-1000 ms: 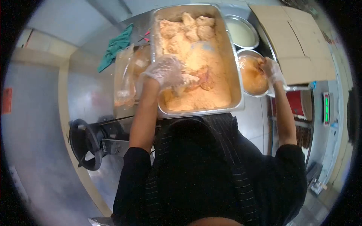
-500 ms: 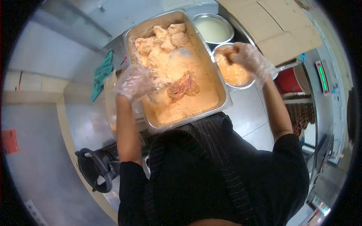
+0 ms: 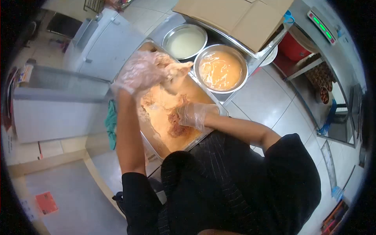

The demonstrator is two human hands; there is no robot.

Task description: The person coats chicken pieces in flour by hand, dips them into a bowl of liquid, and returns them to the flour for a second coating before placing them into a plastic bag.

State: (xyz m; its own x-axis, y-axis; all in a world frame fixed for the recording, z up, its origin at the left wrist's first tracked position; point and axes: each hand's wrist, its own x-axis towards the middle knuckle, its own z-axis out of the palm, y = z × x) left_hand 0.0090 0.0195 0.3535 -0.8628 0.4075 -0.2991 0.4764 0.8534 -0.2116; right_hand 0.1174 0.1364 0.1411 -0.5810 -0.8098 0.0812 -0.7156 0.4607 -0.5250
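A deep metal tray (image 3: 154, 147) holds orange-tinted flour (image 3: 156, 125), with pale floured chicken pieces (image 3: 174, 69) toward its far end. My left hand (image 3: 143, 71), in a clear plastic glove, is over the far left part of the tray against the floured pieces; motion smears its fingers. Gloved too, my right hand (image 3: 194, 115) is down in the tray with its fingers curled against a reddish wet chicken piece (image 3: 176, 124). The fingertips are partly hidden by the chicken and flour.
Beyond the tray's right side stand a metal bowl of orange liquid (image 3: 220, 70) and a bowl of whitish liquid (image 3: 185, 42). Cardboard (image 3: 239, 17) lies behind them. A green cloth (image 3: 111, 125) hangs at left; a digital scale (image 3: 322, 26) is at far right.
My right hand has moved from above the orange-liquid bowl, where it held a chicken piece, left into the tray. My left hand has moved toward the floured pieces. The camera view has turned.
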